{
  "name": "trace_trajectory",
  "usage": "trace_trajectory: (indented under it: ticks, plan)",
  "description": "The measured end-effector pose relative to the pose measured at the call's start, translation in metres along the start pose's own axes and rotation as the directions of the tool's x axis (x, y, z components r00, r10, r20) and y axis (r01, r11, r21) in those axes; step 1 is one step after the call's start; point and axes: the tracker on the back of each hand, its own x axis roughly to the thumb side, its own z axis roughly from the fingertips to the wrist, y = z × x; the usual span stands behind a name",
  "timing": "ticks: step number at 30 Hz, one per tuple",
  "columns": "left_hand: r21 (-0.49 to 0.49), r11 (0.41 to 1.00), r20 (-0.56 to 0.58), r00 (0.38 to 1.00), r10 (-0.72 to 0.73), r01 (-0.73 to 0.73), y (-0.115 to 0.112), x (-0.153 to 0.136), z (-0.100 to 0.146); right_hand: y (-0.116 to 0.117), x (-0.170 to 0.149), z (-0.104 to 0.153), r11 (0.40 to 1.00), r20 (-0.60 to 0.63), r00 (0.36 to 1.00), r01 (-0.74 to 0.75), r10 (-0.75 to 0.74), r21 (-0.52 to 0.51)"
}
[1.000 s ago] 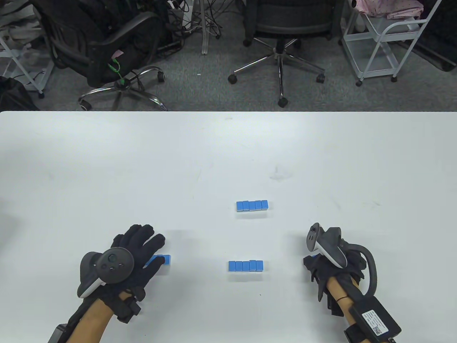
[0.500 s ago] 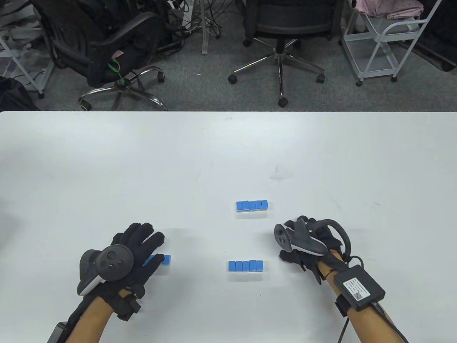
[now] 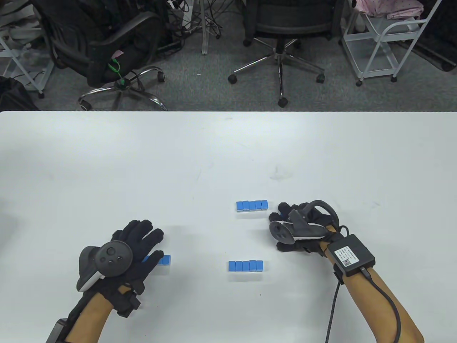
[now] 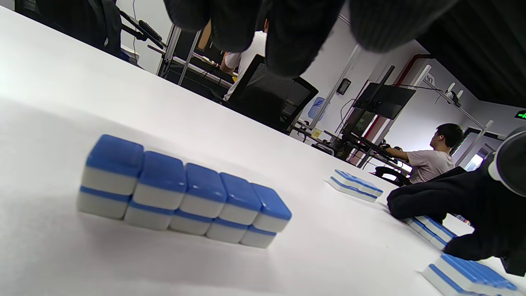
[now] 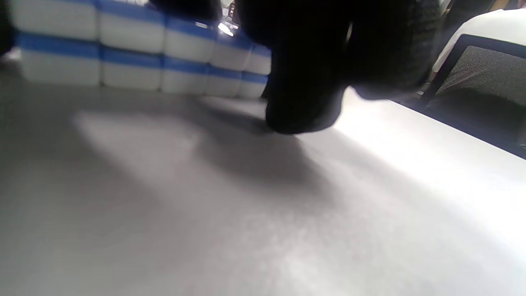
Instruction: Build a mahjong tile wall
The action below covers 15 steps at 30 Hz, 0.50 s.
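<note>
Blue-backed white mahjong tiles stand in short two-layer rows on the white table (image 3: pixel 107 171). The far row (image 3: pixel 252 205) and the near row (image 3: pixel 246 266) stand free. My left hand (image 3: pixel 142 243) lies spread and flat, its thumb beside a third row (image 3: pixel 164 260) that the left wrist view shows whole (image 4: pixel 181 193). My right hand (image 3: pixel 291 223) sits just right of the far row. In the left wrist view its fingers (image 4: pixel 415 201) and thumb close around a fourth row (image 4: pixel 431 230). The right wrist view shows a tile row (image 5: pixel 135 53) just beyond my fingertips (image 5: pixel 300 111).
Office chairs (image 3: pixel 282 32) and a white cart (image 3: pixel 385 43) stand on the floor beyond the table's far edge. A cable (image 3: pixel 334 307) runs from the box on my right wrist toward the near edge.
My right hand has moved from the near right, up and left, to the right end of the far row. My left hand has barely shifted.
</note>
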Motion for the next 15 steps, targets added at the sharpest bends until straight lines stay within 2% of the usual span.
trace_trajectory:
  ticks: [5, 15]
  plan:
    - [-0.007, 1.000, -0.001, 1.000, 0.006, -0.006, 0.000, 0.000, -0.001, -0.003, 0.000, -0.005, 1.000, 0.073, 0.997, -0.014, 0.014, 0.007]
    - [-0.013, 1.000, 0.000, 1.000, 0.006, -0.006, 0.001, 0.000, -0.001, -0.003, -0.004, -0.015, 1.000, 0.073, 0.997, -0.016, 0.014, 0.020]
